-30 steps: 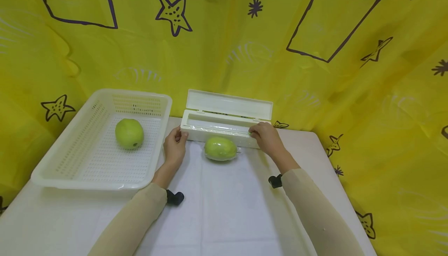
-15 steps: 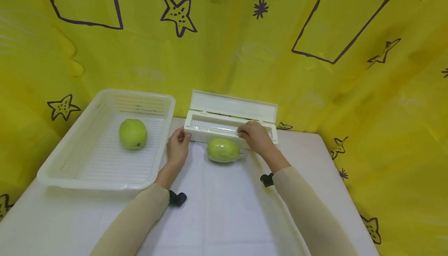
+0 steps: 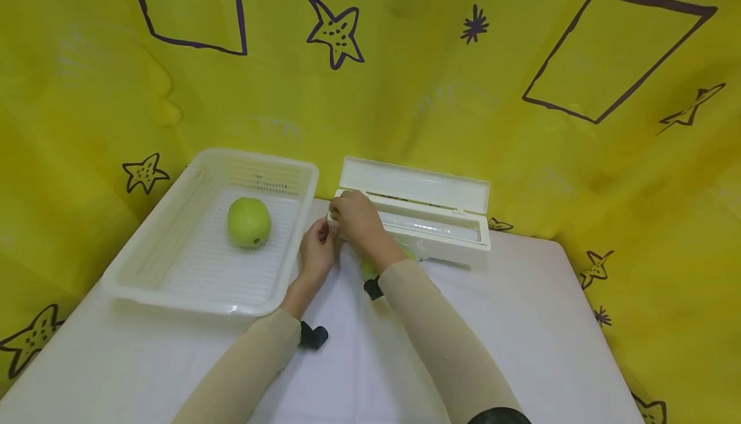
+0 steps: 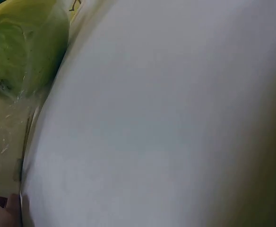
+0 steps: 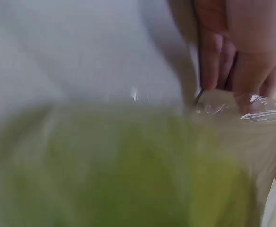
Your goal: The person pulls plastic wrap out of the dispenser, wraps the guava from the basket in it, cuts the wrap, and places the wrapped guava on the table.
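Note:
A long white cling film box point(image 3: 463, 254) stands at the back of the table, lid raised, with a film roll point(image 3: 431, 226) inside. My left hand point(image 3: 315, 253) grips its left end. Just above, my right hand point(image 3: 360, 221) pinches at the box's front edge, at the left end; what its fingertips hold is hidden, apparently a small slider. A green oval fruit point(image 3: 370, 269) wrapped in film lies before the box, mostly behind my right forearm. In the right wrist view, clear film point(image 5: 251, 113) spans the box front near the left fingers point(image 5: 256, 71).
To the left stands a white plastic basket point(image 3: 118, 287) holding an unwrapped green fruit point(image 3: 249, 221). A yellow patterned curtain point(image 3: 405, 109) hangs close behind the table point(image 3: 359, 372), which has a white cloth.
My right hand has slid leftward along the box's front edge, from its right end to its left, beside my left hand. The left hand stays on the box. The head view has turned slightly left.

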Available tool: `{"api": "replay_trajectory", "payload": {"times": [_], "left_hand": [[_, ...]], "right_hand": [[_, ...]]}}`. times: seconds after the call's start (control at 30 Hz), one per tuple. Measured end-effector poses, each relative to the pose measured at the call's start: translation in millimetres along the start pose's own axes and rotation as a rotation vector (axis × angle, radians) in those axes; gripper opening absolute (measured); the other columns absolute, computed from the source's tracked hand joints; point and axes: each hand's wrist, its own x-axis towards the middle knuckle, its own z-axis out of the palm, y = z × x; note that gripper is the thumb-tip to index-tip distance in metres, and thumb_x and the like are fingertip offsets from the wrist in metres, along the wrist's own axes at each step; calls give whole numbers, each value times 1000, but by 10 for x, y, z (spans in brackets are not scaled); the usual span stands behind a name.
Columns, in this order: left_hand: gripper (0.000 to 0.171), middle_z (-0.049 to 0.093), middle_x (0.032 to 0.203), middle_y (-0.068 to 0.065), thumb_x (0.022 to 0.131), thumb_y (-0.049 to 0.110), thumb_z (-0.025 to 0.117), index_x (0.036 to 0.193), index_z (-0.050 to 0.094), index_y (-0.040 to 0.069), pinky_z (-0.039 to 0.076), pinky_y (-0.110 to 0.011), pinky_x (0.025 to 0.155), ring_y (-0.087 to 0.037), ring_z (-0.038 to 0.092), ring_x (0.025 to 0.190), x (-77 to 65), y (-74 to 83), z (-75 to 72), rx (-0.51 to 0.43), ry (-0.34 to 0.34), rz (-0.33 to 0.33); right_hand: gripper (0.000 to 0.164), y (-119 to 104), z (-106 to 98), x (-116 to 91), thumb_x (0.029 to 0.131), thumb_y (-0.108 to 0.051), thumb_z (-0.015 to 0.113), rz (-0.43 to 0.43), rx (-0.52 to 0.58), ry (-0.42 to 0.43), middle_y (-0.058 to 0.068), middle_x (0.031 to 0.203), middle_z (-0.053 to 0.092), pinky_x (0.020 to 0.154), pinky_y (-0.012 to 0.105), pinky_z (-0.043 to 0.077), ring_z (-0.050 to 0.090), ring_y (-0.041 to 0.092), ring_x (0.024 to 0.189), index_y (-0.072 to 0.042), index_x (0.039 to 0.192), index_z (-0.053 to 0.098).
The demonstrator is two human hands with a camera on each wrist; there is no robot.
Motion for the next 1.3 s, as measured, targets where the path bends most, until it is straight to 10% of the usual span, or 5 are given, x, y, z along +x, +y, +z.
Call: {"api": "replay_trajectory", "payload": {"times": [0.5, 0.73, 0.9, 1.3], "left_hand": [[37, 67, 119, -19, 101, 17, 59, 136, 57, 5, 54, -38, 98, -32, 65, 115, 2, 46, 3, -19, -33, -6], [39, 64, 124, -19, 101, 16, 59, 138, 55, 5, 51, -37, 102, -32, 62, 119, -40, 46, 12, -50, -56, -29], [39, 64, 124, -20, 101, 16, 58, 138, 55, 5, 51, -38, 101, -32, 62, 119, -51, 36, 12, -36, -47, -25], [40, 64, 123, -19, 101, 18, 58, 139, 54, 5, 51, -38, 101, -32, 62, 118, -39, 27, 23, -63, -62, -35]], "right_hand": [[59, 173, 1, -540, 92, -38, 72, 46, -54, 37, 7, 135, 58, 99, 42, 49, 54, 29, 123, -21, 145, 53], [77, 224, -36, -971, 77, -71, 70, 23, -158, 1, 11, 141, 54, 105, 45, 46, 51, 30, 128, -16, 131, 65], [70, 208, -15, -1151, 75, -64, 76, -46, -239, 27, 15, 145, 50, 106, 46, 45, 49, 35, 129, -14, 124, 67], [38, 86, -136, -714, 96, -40, 65, 81, -39, 96, 4, 120, 66, 91, 42, 53, 60, 26, 113, -18, 127, 68]]}}
